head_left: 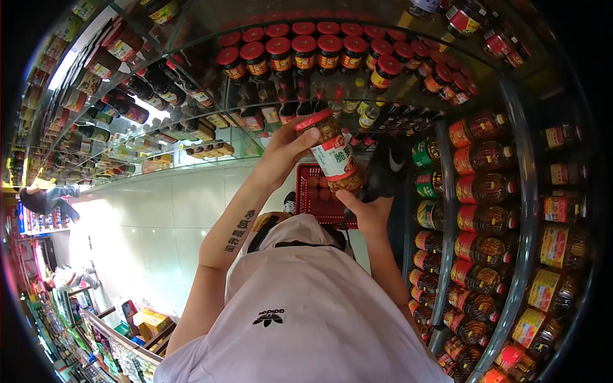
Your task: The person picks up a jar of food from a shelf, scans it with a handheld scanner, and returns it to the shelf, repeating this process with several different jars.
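Between my two hands is a glass jar point(333, 156) with a red lid, a white and green label and brown pieces inside; it tilts slightly. My left hand point(284, 150) grips its top near the lid, thumb across the front. At the jar's base, my right hand point(365, 207) holds it with the thumb on the front and the other fingers hidden behind. Below the jar, a red shopping basket point(306, 207) with round reddish-brown items in it is partly covered by my hands and shirt.
Red-lidded jars point(279, 54) line a glass shelf ahead, with bottles point(271, 113) beneath. Large oil bottles point(482, 188) fill racks with metal rails point(527, 191) on the right. More shelves of bottles point(92, 131) run along the left. Two people point(48, 199) are far left on the tiled floor point(159, 223).
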`<state>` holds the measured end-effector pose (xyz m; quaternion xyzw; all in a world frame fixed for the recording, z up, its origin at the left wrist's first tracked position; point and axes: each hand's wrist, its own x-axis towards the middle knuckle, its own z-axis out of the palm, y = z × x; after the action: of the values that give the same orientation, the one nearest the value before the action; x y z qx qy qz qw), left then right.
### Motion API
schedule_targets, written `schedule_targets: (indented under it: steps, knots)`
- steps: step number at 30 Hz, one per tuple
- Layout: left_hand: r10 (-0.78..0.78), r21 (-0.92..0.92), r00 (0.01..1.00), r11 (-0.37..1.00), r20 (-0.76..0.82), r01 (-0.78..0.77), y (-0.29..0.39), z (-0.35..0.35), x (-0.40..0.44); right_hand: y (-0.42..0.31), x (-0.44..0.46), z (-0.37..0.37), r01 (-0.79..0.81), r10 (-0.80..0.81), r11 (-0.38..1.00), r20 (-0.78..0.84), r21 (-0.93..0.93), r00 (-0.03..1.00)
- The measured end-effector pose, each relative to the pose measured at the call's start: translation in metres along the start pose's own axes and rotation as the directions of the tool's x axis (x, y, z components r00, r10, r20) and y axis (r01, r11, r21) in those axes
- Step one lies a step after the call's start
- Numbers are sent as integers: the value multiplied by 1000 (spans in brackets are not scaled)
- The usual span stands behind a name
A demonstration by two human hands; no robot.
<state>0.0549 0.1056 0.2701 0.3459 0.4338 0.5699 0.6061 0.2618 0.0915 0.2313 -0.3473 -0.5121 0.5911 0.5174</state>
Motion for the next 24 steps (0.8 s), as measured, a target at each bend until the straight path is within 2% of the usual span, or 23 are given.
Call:
schedule_targets:
  steps: [1, 2, 4, 5, 7, 8, 9, 10, 14, 17, 18, 19, 20, 22, 24]
  knots:
    - [9, -111, 1000, 994, 23, -7, -2, 0, 0, -3, 0, 3, 88, -87, 992, 14, -87, 996]
    - [8, -113, 1000, 994, 23, -5, -4, 1, 1, -1, -2, 6, 87, -86, 992, 14, -89, 996]
    - [46, -350, 990, 937, 130, 2, -7, 1, 4, 6, -8, 10, 29, -33, 996, -45, -81, 998]
    - [45, -352, 991, 936, 129, 3, -8, 3, 3, 9, -10, 11, 28, -31, 996, -45, -83, 999]
    - [46, -417, 992, 909, 118, 7, -8, 7, -1, 14, -13, 14, 101, -136, 953, -106, -287, 985]
    - [46, -418, 992, 908, 117, 7, -9, 9, -3, 10, -14, 16, 100, -135, 953, -104, -287, 985]
    - [46, -353, 996, 935, 73, -18, -10, 11, -6, 3, -13, 18, 234, -272, 839, -5, -491, 962]
    - [50, -286, 998, 957, 28, -40, -10, 12, -7, -1, -13, 20, 361, -377, 665, 122, -654, 918]
    - [66, -281, 994, 959, 86, -39, -13, 2, -7, 12, -18, 13, 379, -378, 670, 146, -638, 914]
    - [79, -272, 996, 960, 35, -67, -13, 0, -11, 10, -17, 12, 348, -292, 730, 192, -589, 937]
    - [90, -316, 993, 947, 77, -61, -11, 0, -11, 0, -15, 18, 266, -253, 904, 83, -335, 964]
    - [102, -360, 988, 931, 120, -52, -11, 0, -10, -5, -13, 22, 179, -179, 983, -9, -40, 984]
    - [102, -361, 988, 931, 120, -53, -11, -1, -9, -3, -12, 19, 179, -180, 983, -8, -40, 984]
    - [102, -425, 979, 905, 175, -19, -12, -1, -8, 1, -11, 11, 94, -101, 984, 38, 150, 994]
    - [125, -439, 966, 898, 224, -15, -11, 1, -7, 0, -12, 7, 66, -76, 990, 79, 121, 994]
